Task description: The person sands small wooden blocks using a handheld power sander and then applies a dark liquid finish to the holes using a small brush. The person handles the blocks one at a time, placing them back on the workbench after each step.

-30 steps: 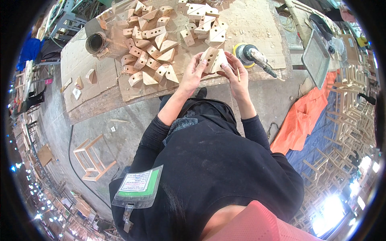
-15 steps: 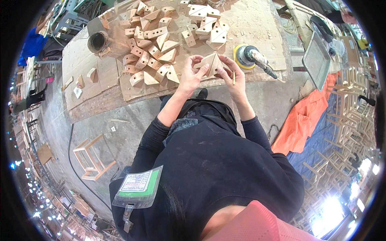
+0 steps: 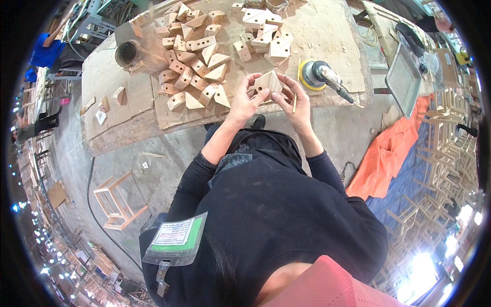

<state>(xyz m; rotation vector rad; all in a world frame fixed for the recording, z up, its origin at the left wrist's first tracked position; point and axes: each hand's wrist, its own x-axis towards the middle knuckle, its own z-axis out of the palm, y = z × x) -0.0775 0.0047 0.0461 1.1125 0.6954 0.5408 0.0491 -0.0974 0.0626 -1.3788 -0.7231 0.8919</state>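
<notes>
Okay, we're pinching the wood point(image 3: 265, 82), left hand point(image 3: 247, 100) and right hand point(image 3: 295, 102), ideally pressing evenly, sander point(image 3: 321, 74) at its three o'clock.

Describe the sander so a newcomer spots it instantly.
Find the cardboard-covered workbench across the picture's top. By its near edge, right of the right hand, lies the sander. A round, yellow-rimmed disc and dark head set it apart from the pale wooden blocks to its left.
</notes>
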